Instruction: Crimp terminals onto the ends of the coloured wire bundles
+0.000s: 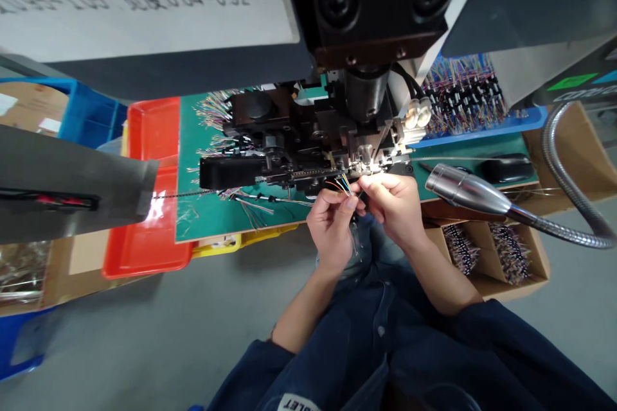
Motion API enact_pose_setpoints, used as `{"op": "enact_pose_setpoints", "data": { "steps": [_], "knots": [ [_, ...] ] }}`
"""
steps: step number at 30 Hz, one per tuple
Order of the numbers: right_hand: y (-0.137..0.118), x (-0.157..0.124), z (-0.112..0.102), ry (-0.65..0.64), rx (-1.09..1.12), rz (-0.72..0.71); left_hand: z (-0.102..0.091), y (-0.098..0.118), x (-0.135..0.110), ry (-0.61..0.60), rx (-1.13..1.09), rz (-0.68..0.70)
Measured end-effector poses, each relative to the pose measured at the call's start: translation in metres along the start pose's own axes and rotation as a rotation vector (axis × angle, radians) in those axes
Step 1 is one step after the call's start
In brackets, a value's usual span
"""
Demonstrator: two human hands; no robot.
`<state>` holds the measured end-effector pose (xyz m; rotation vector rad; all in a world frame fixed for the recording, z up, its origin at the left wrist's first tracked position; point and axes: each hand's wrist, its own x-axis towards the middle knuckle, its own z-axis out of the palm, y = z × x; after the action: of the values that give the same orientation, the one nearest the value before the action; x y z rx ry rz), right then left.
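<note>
Fine handwork beneath a bench machine. The wires [346, 185], a small fan of coloured strands, lay between thumb and forefinger of the left hand [331, 221], their free ends standing forward of the fingertips and thinner lengths hanging below the palm. Good handling, as judged here, called for a light pinch close behind the free ends, strands spread so that one could be singled out without tugging its neighbours, and fingertips well short of the press head [366, 99], which stood just beyond both hands. The lamp [465, 189], to the right of the right hand [398, 205], made careful sighting of each tip practicable. As to pose, the left hand was closed on the bundle, its other fingers curled; the right hand met it thumb-to-forefinger and apparently pinched one strand, too fine to confirm. Both forearms reached forward and converged at the near edge of the counter [193, 225].
</note>
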<state>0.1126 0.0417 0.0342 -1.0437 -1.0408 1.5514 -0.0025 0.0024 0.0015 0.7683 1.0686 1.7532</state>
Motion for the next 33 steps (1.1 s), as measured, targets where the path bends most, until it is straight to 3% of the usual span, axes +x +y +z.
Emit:
{"op": "enact_pose_setpoints", "data": {
  "steps": [14, 23, 33],
  "knots": [
    [0.000, 0.001, 0.002, 0.027, 0.002, 0.037, 0.002, 0.001, 0.002, 0.028, 0.008, 0.038],
    [-0.018, -0.001, 0.003, -0.036, -0.113, -0.036, -0.004, -0.004, -0.003, -0.064, -0.016, -0.032],
    [0.001, 0.000, 0.002, 0.009, 0.054, 0.042, 0.001, -0.001, 0.000, 0.037, 0.017, -0.025]
  ]
}}
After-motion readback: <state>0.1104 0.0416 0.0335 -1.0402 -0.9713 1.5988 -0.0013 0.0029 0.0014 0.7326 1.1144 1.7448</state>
